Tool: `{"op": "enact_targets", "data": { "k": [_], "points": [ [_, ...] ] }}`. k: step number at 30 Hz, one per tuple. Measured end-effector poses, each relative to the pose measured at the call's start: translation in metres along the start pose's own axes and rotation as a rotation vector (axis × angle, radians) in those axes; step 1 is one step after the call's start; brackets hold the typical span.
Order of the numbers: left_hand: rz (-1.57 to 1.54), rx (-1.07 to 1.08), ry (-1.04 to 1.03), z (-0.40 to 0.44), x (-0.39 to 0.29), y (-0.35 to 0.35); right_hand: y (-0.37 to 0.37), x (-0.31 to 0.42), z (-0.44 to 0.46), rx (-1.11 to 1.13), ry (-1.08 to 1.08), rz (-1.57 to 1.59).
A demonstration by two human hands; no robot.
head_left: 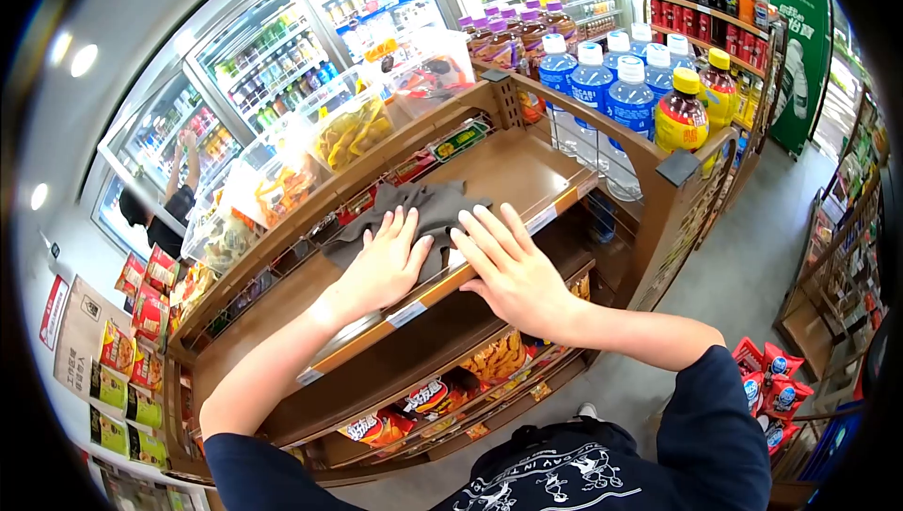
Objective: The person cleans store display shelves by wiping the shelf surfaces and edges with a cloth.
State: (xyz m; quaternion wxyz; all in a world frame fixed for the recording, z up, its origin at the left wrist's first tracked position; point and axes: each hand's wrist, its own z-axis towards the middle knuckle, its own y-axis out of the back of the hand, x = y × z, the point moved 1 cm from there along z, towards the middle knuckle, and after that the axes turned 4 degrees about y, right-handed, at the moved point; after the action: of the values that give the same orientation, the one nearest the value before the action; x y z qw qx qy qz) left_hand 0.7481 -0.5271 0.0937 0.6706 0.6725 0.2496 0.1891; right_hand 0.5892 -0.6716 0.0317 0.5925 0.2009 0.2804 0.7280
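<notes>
A dark grey cloth (437, 205) lies crumpled on the brown top shelf (527, 161) of a display rack. My left hand (388, 262) rests on the cloth's near left part, palm down, fingers spread. Palm down too, my right hand (506, 262) is over the shelf's front edge, with its fingertips beside the cloth's right part and its fingers apart. Neither hand grips anything. Part of the cloth is hidden under my left hand.
Blue-labelled bottles (630, 102) and yellow-capped bottles (682, 116) stand behind the rack's right end. Clear bins of packets (353, 130) line its far side. Snack bags (437, 398) fill a lower shelf. Another person (169, 215) stands by the fridges at the left.
</notes>
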Motion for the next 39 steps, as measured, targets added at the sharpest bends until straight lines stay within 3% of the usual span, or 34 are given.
{"op": "enact_targets", "data": {
  "k": [4, 6, 8, 10, 12, 14, 15, 16, 18, 19, 22, 32, 34, 35, 39],
  "points": [
    [-0.162, 0.001, -0.215, 0.026, -0.011, 0.006, -0.004, 0.01, -0.002, -0.03, -0.064, 0.03],
    [-0.254, 0.022, -0.482, 0.045, -0.026, 0.004, -0.003, 0.008, -0.002, -0.036, -0.065, 0.039],
    [-0.243, 0.033, -0.555, 0.064, -0.035, 0.0, -0.004, 0.007, -0.002, -0.058, -0.066, 0.073],
    [-0.244, 0.034, -0.532, 0.083, -0.039, 0.001, -0.003, 0.006, -0.002, -0.068, -0.072, 0.057],
    [-0.241, -0.118, -0.562, 0.094, -0.04, 0.005, -0.005, 0.007, -0.004, -0.047, -0.072, 0.078],
    [-0.227, -0.096, -0.358, 0.095, -0.04, 0.009, -0.006, 0.007, -0.004, -0.046, -0.082, 0.08],
    [-0.2, 0.037, -0.19, 0.091, -0.044, 0.014, -0.006, 0.008, -0.005, -0.056, -0.081, 0.083],
    [-0.194, 0.046, -0.205, 0.087, -0.043, 0.013, -0.006, 0.007, -0.005, -0.068, -0.08, 0.084],
    [0.027, -0.035, -0.567, 0.071, -0.043, 0.015, -0.009, 0.007, -0.006, -0.089, -0.079, 0.073],
    [-0.083, 0.144, -0.547, 0.069, -0.045, 0.02, -0.01, 0.007, -0.006, -0.092, -0.081, 0.074],
    [-0.041, 0.152, -0.566, 0.062, -0.059, 0.024, -0.011, 0.007, -0.007, -0.095, -0.083, 0.08],
    [-0.095, 0.005, -0.431, 0.123, -0.043, -0.001, -0.009, 0.007, -0.007, -0.097, -0.07, 0.094],
    [0.067, -0.072, -0.481, 0.111, -0.04, 0.007, -0.008, 0.007, -0.008, -0.092, -0.07, 0.092],
    [-0.095, -0.112, -0.296, 0.1, -0.037, 0.007, -0.008, 0.007, -0.008, -0.087, -0.072, 0.092],
    [-0.073, -0.18, -0.297, 0.072, -0.023, 0.019, -0.008, 0.007, -0.007, -0.114, -0.074, 0.112]
  ]
}}
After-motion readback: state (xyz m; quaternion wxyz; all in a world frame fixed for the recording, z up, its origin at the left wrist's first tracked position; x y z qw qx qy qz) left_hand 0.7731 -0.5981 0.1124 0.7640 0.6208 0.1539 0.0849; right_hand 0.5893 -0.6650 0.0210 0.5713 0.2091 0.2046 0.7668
